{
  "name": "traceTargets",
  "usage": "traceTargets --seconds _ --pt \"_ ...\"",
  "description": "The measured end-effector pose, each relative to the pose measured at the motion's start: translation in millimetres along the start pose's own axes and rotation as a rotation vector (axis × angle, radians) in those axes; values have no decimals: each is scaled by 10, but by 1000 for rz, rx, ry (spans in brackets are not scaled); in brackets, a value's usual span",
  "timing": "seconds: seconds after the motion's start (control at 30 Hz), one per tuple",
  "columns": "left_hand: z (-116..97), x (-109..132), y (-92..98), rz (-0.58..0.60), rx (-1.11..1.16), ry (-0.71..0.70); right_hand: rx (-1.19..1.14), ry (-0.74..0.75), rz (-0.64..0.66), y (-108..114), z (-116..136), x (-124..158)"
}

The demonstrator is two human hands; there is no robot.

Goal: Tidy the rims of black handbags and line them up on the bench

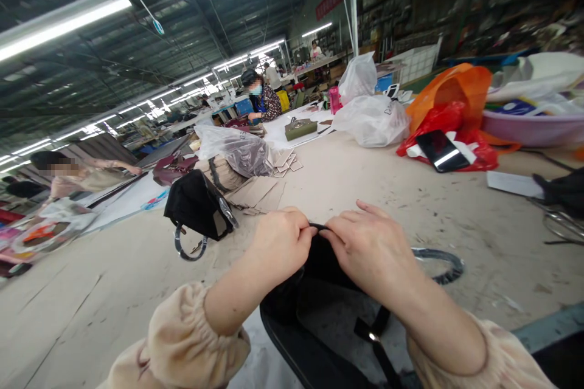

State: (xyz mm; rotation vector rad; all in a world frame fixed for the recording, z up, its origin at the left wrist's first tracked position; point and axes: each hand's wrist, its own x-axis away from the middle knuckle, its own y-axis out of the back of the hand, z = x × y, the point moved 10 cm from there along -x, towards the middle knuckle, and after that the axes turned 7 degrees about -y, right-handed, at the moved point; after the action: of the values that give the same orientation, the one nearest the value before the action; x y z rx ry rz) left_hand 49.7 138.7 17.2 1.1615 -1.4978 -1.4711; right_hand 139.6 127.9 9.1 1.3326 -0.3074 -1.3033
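A black handbag is right in front of me, its mouth open and its inside facing up. My left hand pinches the bag's far rim between thumb and fingers. Close beside it, my right hand grips the same rim, one finger raised a little. A short stretch of dark edge shows between the two thumbs. On the right, a plastic-wrapped handle lies on the table. A black strap with a metal ring hangs across the bag's near part. My forearms hide some of the bag.
A second black bag with a wrapped handle stands left, near cardboard pieces and a plastic-covered bundle. A phone rests on red plastic at right, by a purple basin. Two co-workers work at tables beyond.
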Motion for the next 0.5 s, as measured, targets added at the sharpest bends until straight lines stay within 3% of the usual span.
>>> traceTargets --seconds 0.23,0.5 --pt "45 54 63 -40 32 -40 -30 10 -16 22 -60 -11" --pt "95 85 107 -6 -16 -34 -17 10 11 23 -78 -7"
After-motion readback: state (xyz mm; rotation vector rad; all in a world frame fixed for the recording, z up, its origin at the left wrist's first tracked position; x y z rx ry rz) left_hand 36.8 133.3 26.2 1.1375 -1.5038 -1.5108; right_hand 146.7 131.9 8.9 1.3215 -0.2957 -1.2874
